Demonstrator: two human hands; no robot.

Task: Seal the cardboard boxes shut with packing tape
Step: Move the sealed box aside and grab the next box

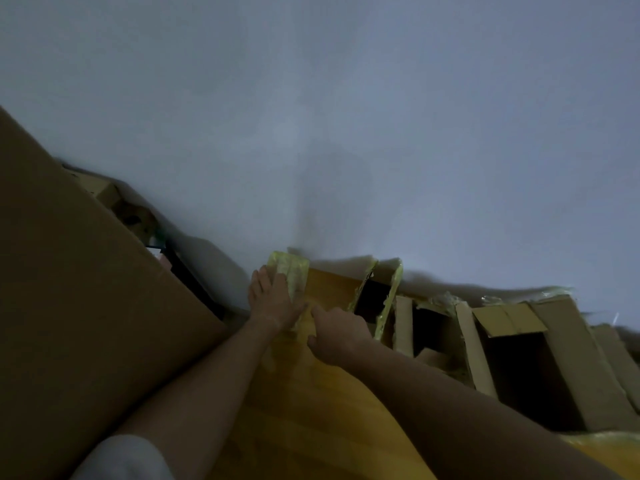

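Note:
A yellowish cardboard box (311, 403) lies in front of me with its top panel running toward the wall. A strip of pale yellow-green packing tape (294, 271) runs over its far left edge. My left hand (273, 299) lies flat with straight fingers on that tape at the far end. My right hand (337, 332) is just to its right on the box top, fingers curled and a fingertip pressing toward the tape; I cannot tell if it holds anything. The light is dim.
A large brown cardboard sheet (79, 306) leans at the left. Several open boxes (533, 368) with raised flaps and torn tape stand at the right along the pale wall (346, 133). Small boxes (107, 195) sit behind the sheet.

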